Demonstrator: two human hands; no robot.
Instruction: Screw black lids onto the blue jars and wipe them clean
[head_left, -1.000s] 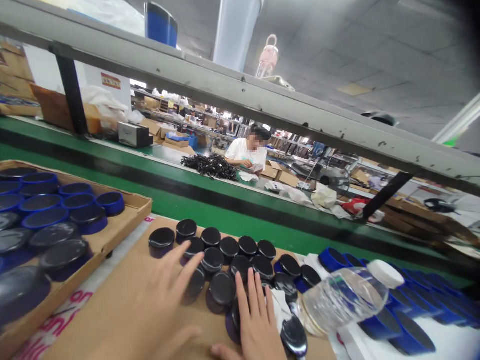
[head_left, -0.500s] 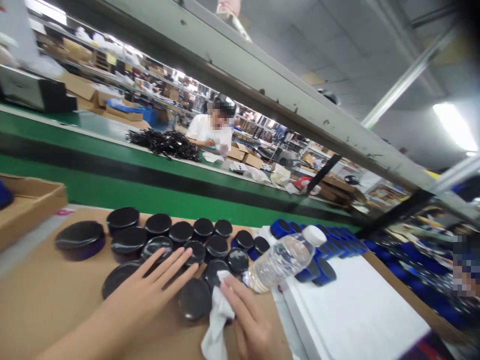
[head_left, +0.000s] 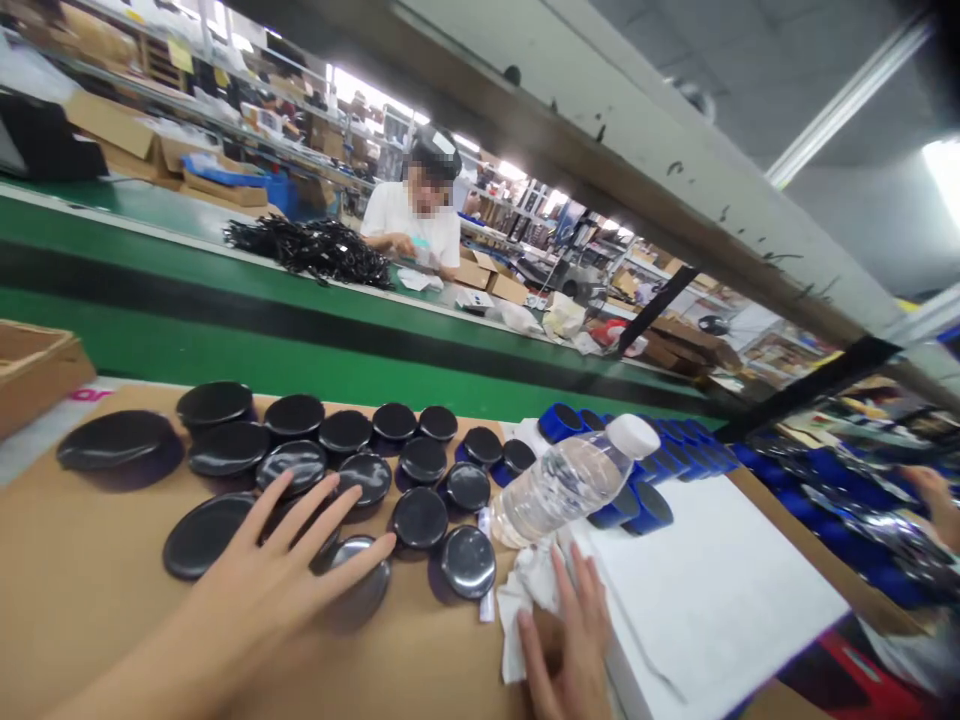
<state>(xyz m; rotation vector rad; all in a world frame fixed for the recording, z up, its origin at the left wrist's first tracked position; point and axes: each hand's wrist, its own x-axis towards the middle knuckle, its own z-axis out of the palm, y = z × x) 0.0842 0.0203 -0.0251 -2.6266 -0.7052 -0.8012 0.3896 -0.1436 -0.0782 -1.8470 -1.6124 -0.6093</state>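
Observation:
My left hand (head_left: pixel 289 560) is open, its fingers spread over black round lids (head_left: pixel 352 575) with glossy tops and purplish sides. Several more stand in rows behind it, among them a shiny one (head_left: pixel 466 562) to the right. My right hand (head_left: pixel 574 625) lies on a crumpled white cloth (head_left: pixel 521 600), thumb and fingers apart, touching it without a visible grip. Behind that hand a clear plastic bottle (head_left: pixel 559 485) with a white cap leans to the right. The underside of the right hand is hidden.
A white box (head_left: pixel 720 590) stands at the right, with blue rings (head_left: pixel 649 508) behind it. A cardboard box (head_left: pixel 37 365) is at the left. Across the green conveyor (head_left: pixel 300 345), a person in white (head_left: pixel 412 225) sits near a black cable pile (head_left: pixel 311 248). Another person's hand (head_left: pixel 934 500) shows far right.
My right hand has moved right with the cloth, from the lids to beside the white box, and its fingers have loosened. My left hand stays spread over the lids. The view has shifted.

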